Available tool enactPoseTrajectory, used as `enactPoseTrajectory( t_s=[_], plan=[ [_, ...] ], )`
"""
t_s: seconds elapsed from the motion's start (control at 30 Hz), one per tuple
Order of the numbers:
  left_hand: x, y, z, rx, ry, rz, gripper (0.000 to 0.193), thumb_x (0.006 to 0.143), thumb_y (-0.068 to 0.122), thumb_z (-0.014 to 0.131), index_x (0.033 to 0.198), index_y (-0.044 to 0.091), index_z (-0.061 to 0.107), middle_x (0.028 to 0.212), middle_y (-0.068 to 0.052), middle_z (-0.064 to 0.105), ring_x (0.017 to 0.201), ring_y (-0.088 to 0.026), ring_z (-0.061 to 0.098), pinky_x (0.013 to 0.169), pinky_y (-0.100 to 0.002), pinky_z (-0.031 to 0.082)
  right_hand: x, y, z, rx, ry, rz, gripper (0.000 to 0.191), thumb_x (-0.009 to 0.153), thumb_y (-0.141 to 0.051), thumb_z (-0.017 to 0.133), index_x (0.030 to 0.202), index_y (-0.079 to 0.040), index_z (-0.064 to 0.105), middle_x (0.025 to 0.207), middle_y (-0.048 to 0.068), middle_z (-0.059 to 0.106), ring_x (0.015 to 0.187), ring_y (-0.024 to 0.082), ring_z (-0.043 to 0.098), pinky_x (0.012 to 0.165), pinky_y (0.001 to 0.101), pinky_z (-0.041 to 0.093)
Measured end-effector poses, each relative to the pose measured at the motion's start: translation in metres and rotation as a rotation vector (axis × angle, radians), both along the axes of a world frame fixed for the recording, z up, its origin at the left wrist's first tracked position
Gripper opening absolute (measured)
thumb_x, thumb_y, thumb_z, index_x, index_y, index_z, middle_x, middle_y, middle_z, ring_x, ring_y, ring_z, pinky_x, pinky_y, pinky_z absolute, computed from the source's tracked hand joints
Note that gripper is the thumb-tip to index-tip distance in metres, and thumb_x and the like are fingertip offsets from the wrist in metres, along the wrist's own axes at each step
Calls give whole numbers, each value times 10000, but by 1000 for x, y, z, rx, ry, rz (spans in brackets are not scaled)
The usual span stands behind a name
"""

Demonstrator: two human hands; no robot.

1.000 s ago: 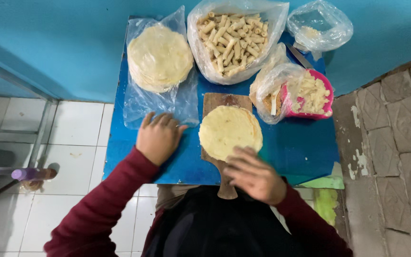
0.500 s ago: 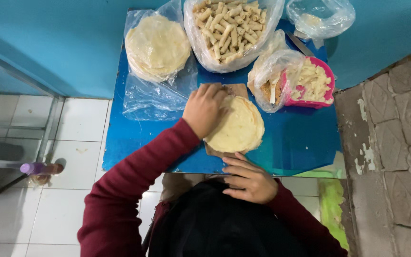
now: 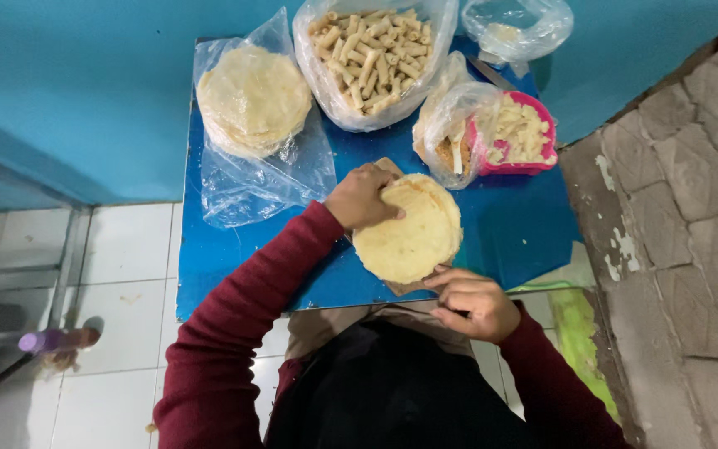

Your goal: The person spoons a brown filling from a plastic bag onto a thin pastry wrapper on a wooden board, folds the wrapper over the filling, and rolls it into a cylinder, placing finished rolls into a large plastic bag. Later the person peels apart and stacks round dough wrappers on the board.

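Tabletop (image 3: 525, 233): blue, carries everything.
Bag of rolls (image 3: 371, 58): clear, full, at the far edge.
Wrapper stack (image 3: 253, 96): round sheets on plastic, far left.
Pink tub (image 3: 518, 133): filling, bagged, right of centre.
Wrapper (image 3: 413, 233): flat on a board near the front edge; better kept smooth.
Left hand (image 3: 361, 198): grip pressed flat on its upper left rim.
Right hand (image 3: 474, 301): fingers curled together, touching the near rim, holding nothing.

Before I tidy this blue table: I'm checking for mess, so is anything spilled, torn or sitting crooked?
Nothing looks spilled or torn. The pink tub stands level in its loose bag beside the wrapper under the left hand; the right hand rests at the table edge.
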State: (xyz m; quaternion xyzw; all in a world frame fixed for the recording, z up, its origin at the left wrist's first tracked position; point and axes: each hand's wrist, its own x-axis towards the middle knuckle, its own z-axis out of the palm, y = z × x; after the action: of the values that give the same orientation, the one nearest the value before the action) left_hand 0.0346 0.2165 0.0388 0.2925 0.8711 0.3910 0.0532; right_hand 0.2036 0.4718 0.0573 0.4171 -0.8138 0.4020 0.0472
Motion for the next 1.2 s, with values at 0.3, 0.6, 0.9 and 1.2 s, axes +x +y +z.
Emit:
enactPoseTrajectory(
  t_s=[0.3, 0.6, 0.9, 1.2],
  plan=[
    [1, -10, 17, 780, -723, -70, 478, 934, 94, 697, 1379, 23, 538, 1236, -107, 684, 1121, -222, 672, 962, -388, 567, 13, -40, 4, 37, 94, -188, 180, 774, -94, 851, 841, -66, 686, 936, 64, 694, 1134, 322, 637, 1067, 481, 488],
    [7, -16, 14, 1465, -975, -18, 541, 1008, 153, 596, 1509, 55, 416, 1439, -133, 578, 1320, -300, 579, 1104, -478, 499, -16, -56, 37, -70, -162, -408, 281, 843, -164, 836, 1070, -76, 694, 1087, 69, 695, 1016, 221, 703, 867, 334, 576],
    [14, -15, 24, 1648, -1127, -454, 673, 1053, 450, 468, 1581, 62, 315, 1577, -167, 450, 1449, -340, 462, 1203, -516, 393, -193, -34, 44, -486, -433, -266, 529, 965, -139, 758, 1440, -34, 551, 1196, 87, 720, 1033, 165, 674, 881, 306, 558],
    [24, 0, 9, 1442, -1114, -270, 704, 1059, 575, 313, 1603, 129, 290, 1585, -123, 445, 1427, -334, 477, 1145, -529, 426, -155, -56, 65, 2, 667, -539, 408, 817, -199, 855, 1168, -109, 669, 1159, 107, 657, 1041, 345, 602, 907, 438, 483]
  ],
)
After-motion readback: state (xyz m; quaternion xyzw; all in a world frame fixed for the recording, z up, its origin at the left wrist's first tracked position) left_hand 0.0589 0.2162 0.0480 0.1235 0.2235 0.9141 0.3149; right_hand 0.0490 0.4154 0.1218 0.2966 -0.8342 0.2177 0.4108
